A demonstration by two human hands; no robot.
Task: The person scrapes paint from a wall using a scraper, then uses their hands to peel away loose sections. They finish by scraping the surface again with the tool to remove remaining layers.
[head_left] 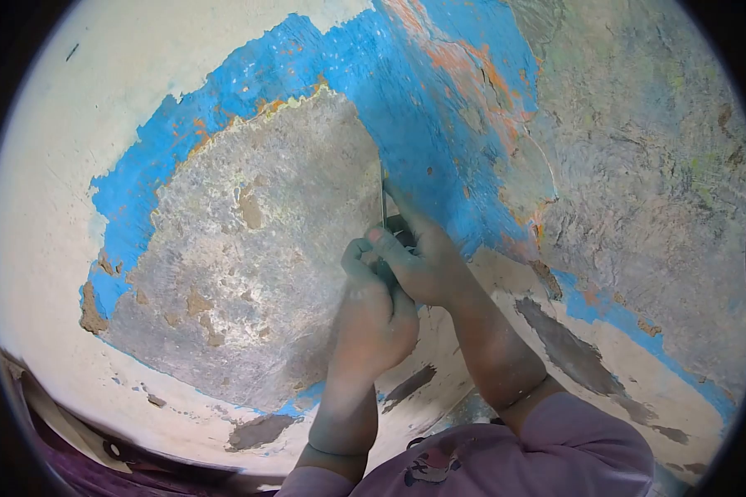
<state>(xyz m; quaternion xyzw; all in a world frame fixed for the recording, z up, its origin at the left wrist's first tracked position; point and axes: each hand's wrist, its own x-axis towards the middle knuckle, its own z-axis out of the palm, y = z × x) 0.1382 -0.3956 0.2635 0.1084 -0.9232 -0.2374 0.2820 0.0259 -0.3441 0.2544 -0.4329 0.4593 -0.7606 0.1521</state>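
Note:
Both of my hands are closed around the dark handle of a scraper, whose thin metal blade is seen nearly edge-on. My left hand grips low on the handle. Above it and to its right, my right hand wraps the handle, with one finger stretched along the blade. The blade tip is at the border between a bare grey plaster patch and blue paint on the wall. Most of the handle is hidden by my fingers.
Cream paint surrounds the blue layer at the left. Rough grey wall spreads at the right, past a ridge with orange streaks. Dark bare spots break the lower cream surface. Purple cloth lies at lower left.

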